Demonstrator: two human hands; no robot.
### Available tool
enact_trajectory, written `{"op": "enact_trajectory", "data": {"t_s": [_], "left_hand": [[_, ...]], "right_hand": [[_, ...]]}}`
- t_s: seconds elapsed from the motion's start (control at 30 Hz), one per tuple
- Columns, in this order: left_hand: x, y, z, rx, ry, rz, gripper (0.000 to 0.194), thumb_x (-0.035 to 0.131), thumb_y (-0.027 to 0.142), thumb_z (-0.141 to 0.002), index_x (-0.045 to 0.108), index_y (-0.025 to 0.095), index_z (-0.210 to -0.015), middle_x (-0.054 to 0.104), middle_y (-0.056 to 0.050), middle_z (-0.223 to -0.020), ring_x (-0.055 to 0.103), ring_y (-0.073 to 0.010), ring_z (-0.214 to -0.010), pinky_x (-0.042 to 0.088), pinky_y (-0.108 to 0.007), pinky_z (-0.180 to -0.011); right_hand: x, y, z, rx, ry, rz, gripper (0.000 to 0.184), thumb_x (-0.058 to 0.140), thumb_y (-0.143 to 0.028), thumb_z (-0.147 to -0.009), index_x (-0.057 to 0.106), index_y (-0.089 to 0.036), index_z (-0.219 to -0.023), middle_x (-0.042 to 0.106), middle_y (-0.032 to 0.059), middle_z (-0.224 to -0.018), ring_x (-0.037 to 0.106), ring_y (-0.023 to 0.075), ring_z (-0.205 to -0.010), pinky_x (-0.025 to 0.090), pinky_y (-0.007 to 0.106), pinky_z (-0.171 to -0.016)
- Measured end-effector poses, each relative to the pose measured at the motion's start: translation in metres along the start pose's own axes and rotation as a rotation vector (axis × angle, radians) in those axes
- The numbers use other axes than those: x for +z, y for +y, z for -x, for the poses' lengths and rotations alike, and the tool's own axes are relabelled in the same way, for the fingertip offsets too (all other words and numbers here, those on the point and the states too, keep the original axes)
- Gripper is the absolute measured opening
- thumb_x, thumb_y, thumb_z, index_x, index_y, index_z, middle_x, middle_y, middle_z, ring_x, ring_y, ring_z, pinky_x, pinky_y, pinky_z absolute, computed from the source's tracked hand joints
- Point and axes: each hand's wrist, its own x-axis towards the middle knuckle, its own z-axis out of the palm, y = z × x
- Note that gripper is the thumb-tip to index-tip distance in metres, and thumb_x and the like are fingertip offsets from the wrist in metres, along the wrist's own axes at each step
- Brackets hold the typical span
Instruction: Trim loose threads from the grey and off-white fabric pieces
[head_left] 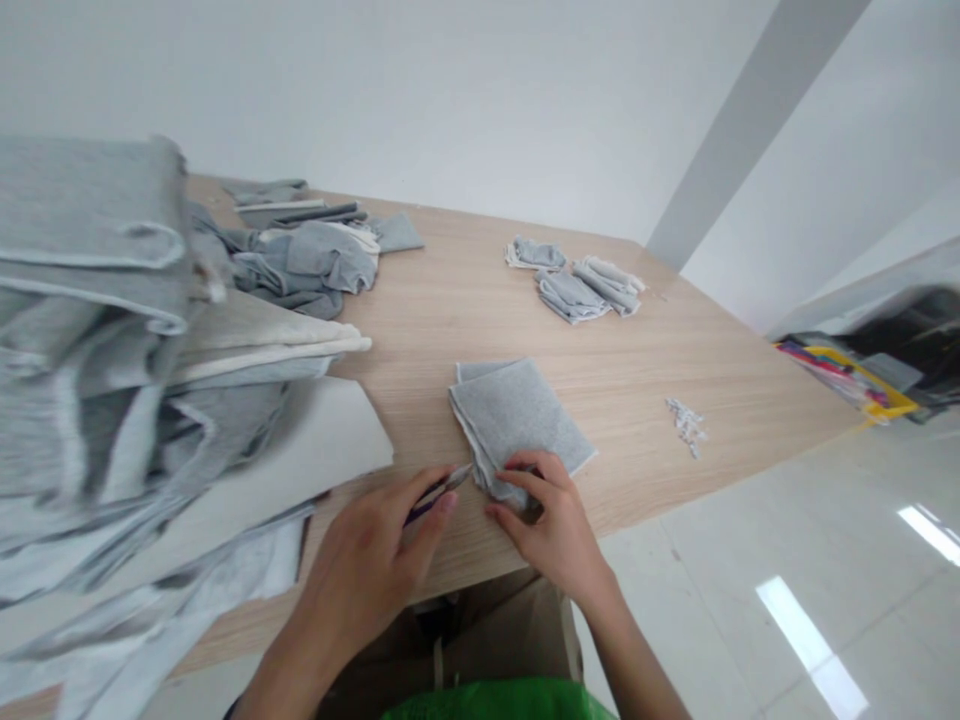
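A folded piece of grey fabric [517,415] with pale edges lies near the table's front edge. My right hand [547,515] is closed on its near corner, thumb and fingers pinching the layers. In my left hand [386,545] is a small pair of thread snips [456,478], its metal tip pointing at the fabric's left edge. The snips have a dark handle, mostly covered by my fingers. Whether the tip touches the cloth, I cannot tell.
A tall heap of grey and white fabric [90,230] fills the left side. Behind it is a looser fabric pile [307,260]. Several folded pieces [574,295] lie at the back right. Small white scraps [686,425] sit near the right edge, beyond which is a yellow tray [892,400].
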Motion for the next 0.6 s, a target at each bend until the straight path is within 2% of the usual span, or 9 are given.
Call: {"op": "enact_trajectory", "data": {"t_s": [0.17,0.37,0.5,0.6], "left_hand": [[0.008,-0.002,-0.01,-0.021,0.013,-0.022,0.042,0.041,0.054,-0.097,0.062,0.029,-0.124,0.072,-0.002,-0.119,0.068,-0.0253,-0.107,0.051,-0.045,-0.093],[0.011,-0.012,-0.006,0.027,0.061,0.022,0.037,0.045,0.051,-0.098,0.062,0.03,-0.123,0.072,0.0,-0.121,0.068,-0.0214,-0.107,0.051,-0.038,-0.092],[0.01,-0.012,-0.004,0.077,0.037,0.031,0.034,0.047,0.048,-0.098,0.061,0.031,-0.124,0.072,0.002,-0.12,0.068,-0.0193,-0.105,0.052,-0.035,-0.091],[0.01,-0.011,-0.003,0.087,0.01,0.013,0.035,0.048,0.048,-0.097,0.059,0.032,-0.126,0.072,0.002,-0.12,0.069,-0.0201,-0.104,0.053,-0.037,-0.09]], "right_hand": [[0.005,0.002,0.001,-0.025,0.02,0.053,0.015,0.069,-0.021,-0.088,0.076,-0.023,-0.101,0.066,0.0079,-0.111,0.058,0.0232,-0.107,0.05,0.04,-0.094],[0.004,-0.001,0.004,-0.031,0.025,0.077,0.016,0.065,-0.021,-0.091,0.075,-0.022,-0.102,0.066,0.0085,-0.11,0.059,0.0235,-0.106,0.051,0.041,-0.093],[0.003,-0.003,0.004,-0.055,0.019,0.085,0.016,0.063,-0.02,-0.092,0.074,-0.021,-0.103,0.066,0.0089,-0.11,0.059,0.0234,-0.104,0.051,0.041,-0.092],[0.004,-0.003,0.003,-0.062,0.023,0.087,0.016,0.062,-0.02,-0.092,0.074,-0.021,-0.103,0.067,0.0089,-0.108,0.06,0.0233,-0.103,0.051,0.042,-0.09]]}}
